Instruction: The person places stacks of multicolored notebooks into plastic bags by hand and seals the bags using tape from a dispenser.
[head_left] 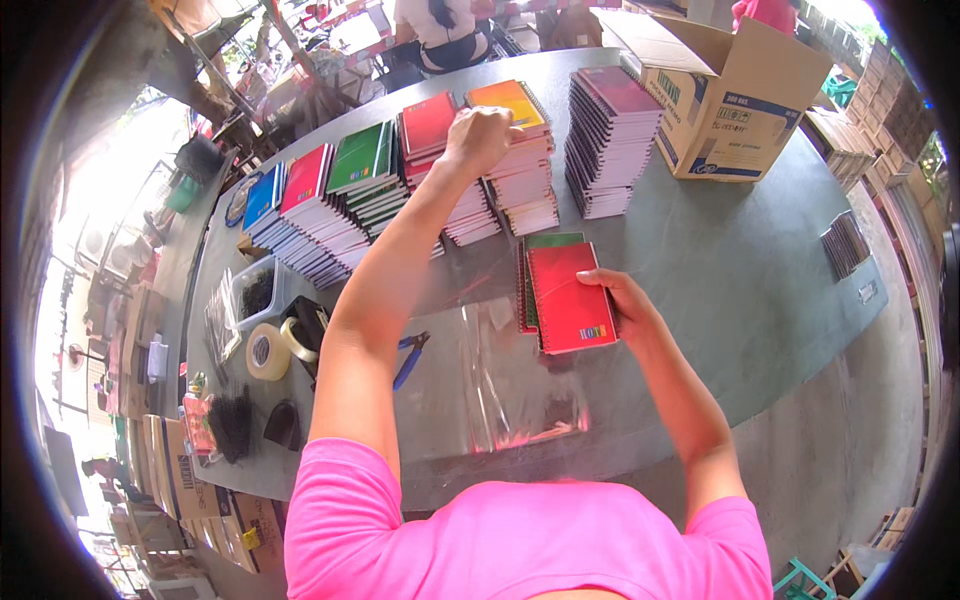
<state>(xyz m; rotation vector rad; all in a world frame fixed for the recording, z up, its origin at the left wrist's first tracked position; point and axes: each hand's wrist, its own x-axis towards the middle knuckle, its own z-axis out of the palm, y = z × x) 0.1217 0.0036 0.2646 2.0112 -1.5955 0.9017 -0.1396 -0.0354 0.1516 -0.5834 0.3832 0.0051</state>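
Note:
My left hand [480,140] reaches to the back row of notebook stacks. Its fingers are curled at the near left edge of an orange notebook [518,98], which tops its stack; the fingertips are partly hidden. My right hand [618,298] grips the right side of a red spiral notebook [572,300], thumb on the cover. Under it a green notebook [553,240] shows at the top and left edges. Beside the left hand is a stack topped by a red notebook [428,118]. Clear plastic sleeves [500,385] lie on the table in front of me.
Further stacks carry green [362,155], red [306,180], blue [263,198] and purple [608,85] covers. An open cardboard box [725,110] stands back right. Left are blue-handled pliers [408,362], a tape roll [268,352] and a plastic tub [257,290]. A person [445,30] sits beyond.

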